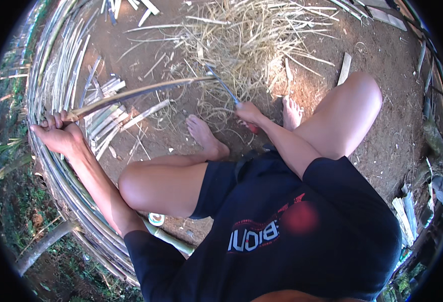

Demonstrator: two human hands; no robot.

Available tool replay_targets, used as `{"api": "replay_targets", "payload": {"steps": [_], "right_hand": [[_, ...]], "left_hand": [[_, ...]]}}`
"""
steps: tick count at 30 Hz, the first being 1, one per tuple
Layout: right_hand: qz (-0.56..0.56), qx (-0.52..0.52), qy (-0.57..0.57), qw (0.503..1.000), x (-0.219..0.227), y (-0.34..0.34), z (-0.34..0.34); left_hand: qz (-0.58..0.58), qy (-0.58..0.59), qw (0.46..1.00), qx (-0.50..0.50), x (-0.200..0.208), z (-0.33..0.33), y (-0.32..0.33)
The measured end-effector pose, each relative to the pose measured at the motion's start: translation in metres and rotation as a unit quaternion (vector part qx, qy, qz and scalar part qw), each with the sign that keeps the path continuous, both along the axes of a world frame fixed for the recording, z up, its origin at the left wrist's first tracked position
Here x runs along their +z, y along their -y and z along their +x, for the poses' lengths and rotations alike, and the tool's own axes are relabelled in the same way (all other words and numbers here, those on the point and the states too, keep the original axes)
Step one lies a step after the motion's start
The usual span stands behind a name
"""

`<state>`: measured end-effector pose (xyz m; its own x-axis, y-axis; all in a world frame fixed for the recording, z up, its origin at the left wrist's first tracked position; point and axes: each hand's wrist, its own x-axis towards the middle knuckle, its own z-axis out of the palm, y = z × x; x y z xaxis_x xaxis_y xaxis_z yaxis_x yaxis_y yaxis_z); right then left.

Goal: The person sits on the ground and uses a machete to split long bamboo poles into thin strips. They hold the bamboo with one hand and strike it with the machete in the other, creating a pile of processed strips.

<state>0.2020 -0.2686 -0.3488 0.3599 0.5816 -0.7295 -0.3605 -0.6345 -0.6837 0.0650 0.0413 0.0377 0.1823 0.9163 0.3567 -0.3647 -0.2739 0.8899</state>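
Note:
My left hand (60,133), stretched out to the far left, is closed around one end of a long bamboo strip (138,90). The strip runs across to the right, brown on its upper edge and dark below. My right hand (249,114), in front of my body between my knees, grips the red handle of a knife (225,87). Its thin blade points up and to the left. The strip's far end meets the blade near its middle; whether the edge cuts into it is too small to tell.
A heap of pale shavings (246,45) lies on the bare soil beyond my feet. Split bamboo pieces (106,118) are stacked at the left, beside a curved fence of poles (43,95). A flat slat (344,69) lies by my right knee, with more pieces (405,221) at the right edge.

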Motion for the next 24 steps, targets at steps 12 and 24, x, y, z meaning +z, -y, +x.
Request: {"api": "replay_targets", "payload": {"steps": [12,24], "right_hand": [[-0.012,0.011,0.044,0.999,0.024,0.001,-0.007],[-0.039,-0.021,0.065,0.997,-0.002,0.002,-0.018]], "left_hand": [[0.008,0.003,1.000,0.026,0.004,0.011,0.019],[0.003,-0.023,0.996,0.085,0.015,0.023,0.027]]}}
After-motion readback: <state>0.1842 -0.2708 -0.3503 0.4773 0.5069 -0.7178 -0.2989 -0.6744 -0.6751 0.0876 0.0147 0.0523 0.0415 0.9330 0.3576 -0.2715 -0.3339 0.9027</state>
